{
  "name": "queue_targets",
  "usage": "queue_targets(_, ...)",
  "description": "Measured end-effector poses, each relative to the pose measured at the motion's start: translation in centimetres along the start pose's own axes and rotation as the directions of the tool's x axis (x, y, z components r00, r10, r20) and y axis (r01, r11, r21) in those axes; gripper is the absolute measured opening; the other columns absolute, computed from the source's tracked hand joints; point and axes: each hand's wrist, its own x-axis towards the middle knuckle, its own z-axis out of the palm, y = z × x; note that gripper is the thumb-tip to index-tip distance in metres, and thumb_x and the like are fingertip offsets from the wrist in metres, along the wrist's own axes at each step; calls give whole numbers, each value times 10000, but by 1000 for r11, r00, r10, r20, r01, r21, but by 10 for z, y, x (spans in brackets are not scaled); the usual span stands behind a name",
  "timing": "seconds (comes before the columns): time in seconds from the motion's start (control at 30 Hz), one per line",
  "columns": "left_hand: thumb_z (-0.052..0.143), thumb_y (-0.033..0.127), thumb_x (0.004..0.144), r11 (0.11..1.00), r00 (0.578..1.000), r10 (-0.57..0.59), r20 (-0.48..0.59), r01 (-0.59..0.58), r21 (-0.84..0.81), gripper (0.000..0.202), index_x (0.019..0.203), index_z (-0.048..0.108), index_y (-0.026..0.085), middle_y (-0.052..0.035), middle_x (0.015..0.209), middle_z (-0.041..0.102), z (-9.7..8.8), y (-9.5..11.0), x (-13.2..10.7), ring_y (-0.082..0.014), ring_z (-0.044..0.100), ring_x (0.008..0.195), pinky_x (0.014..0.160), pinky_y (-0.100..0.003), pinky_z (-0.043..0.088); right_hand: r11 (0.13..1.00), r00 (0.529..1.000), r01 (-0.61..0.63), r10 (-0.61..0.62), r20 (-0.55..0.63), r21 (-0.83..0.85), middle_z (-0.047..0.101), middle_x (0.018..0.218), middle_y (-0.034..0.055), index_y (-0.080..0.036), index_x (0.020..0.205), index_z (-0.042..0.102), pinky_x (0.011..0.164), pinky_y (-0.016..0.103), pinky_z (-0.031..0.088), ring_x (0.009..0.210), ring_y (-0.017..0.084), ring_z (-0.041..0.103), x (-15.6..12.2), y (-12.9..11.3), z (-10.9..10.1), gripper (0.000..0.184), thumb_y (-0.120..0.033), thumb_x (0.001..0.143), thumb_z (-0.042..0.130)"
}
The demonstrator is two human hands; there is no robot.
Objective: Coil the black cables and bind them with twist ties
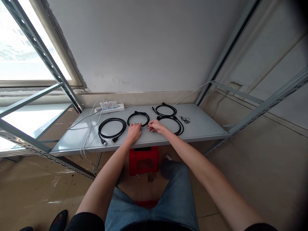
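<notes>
Left hand [134, 131] palm down on shelf [204, 126], fingers loose, touching near edge of middle cable coil [138, 114]. Right hand [156, 126] pinches same coil's right side, fingertips tight together.

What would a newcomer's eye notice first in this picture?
Black cable coils lie on the grey shelf, and both hands meet at the middle coil: the left hand lies on its near edge, the right hand touches its right side. A white power strip sits at the back left; a red stool stands below.
</notes>
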Motion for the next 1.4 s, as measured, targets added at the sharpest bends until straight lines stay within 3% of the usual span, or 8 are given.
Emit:
queue_targets(0.23, 392, 165, 1015, 1000, 1000, -26, 14, 26, -6, 259, 1096, 636, 194, -142, 1086, 745, -1, 0, -1, -302, 637, 1111, 937, -412, 365, 871, 967, 217, -252, -22, -441, 714, 798, 52, -147, 933, 616, 529, 202, 507, 598, 132, 694, -1, 3, 5, 108, -96, 1005, 552)
queue_targets(0.47, 381, 184, 1027, 999, 999, -31, 22, 31, -10, 275, 1107, 644, 189, -148, 1078, 740, -1, 1, 0, -307, 641, 1108, 949, -421, 368, 27, 826, 336, -490, 281, -941, 718, 1111, 190, -124, 1085, 698, 830, 349, 538, 968, 291, 724, -3, -5, 5, 254, 11, 906, 576)
queue_targets(0.6, 398, 183, 1026, 1000, 1000, -19, 7, 19, 6, 254, 1062, 649, 184, -145, 1046, 738, 0, 0, 0, -305, 651, 1078, 930, -414, 369, -118, 815, 364, -440, 378, -924, 712, 1149, 237, -96, 1121, 712, 870, 368, 519, 1054, 312, 681, -6, -10, 9, 374, 78, 831, 553)
queue_targets(0.8, 400, 168, 1021, 1000, 1000, -26, 17, 26, -4, 262, 1106, 647, 184, -145, 1068, 736, -1, 1, 0, -301, 647, 1093, 939, -413, 364, 35, 826, 368, -471, 309, -929, 748, 1058, 248, -91, 972, 747, 959, 414, 481, 1088, 336, 656, -10, -14, 7, 222, -29, 893, 549)
queue_targets(0.9, 401, 162, 1017, 1000, 999, -19, 30, 20, -8, 268, 1116, 648, 189, -146, 1077, 734, -3, 1, -1, -302, 639, 1111, 951, -415, 361, 441, 922, 273, -374, 101, -855, 766, 903, 191, -106, 838, 745, 815, 342, 521, 905, 279, 702, -8, -16, 8, 251, -129, 954, 523)
queue_targets(1.03, 419, 135, 992, 1000, 999, -7, 38, 8, -23, 272, 1126, 649, 188, -153, 1113, 731, -4, 2, -2, -313, 624, 1141, 964, -426, 359, 972, 996, -4, 24, 82, -237, 767, 773, 133, -100, 816, 718, 546, 220, 473, 637, 157, 643, 0, -15, 4, 265, -171, 976, 519)
queue_targets(1.2, 449, 90, 944, 1000, 1000, -11, 25, 11, 12, 262, 1089, 641, 195, -132, 1090, 739, -4, 3, -2, -300, 635, 1111, 931, -414, 372, 947, 933, -175, 72, 353, 270, 776, 822, 120, -91, 942, 694, 534, 152, 491, 666, 114, 685, 7, -4, -7, 280, -118, 1031, 430)
queue_targets(1.4, 422, 142, 995, 1000, 1000, 9, -2, -9, 29, 237, 1054, 644, 200, -123, 1063, 745, -3, 1, -1, -292, 651, 1072, 911, -414, 370, 984, 968, 96, -57, 243, -152, 660, 637, 52, -153, 776, 577, 390, 194, 363, 474, 107, 586, 7, 1, -3, 294, -135, 1040, 448)
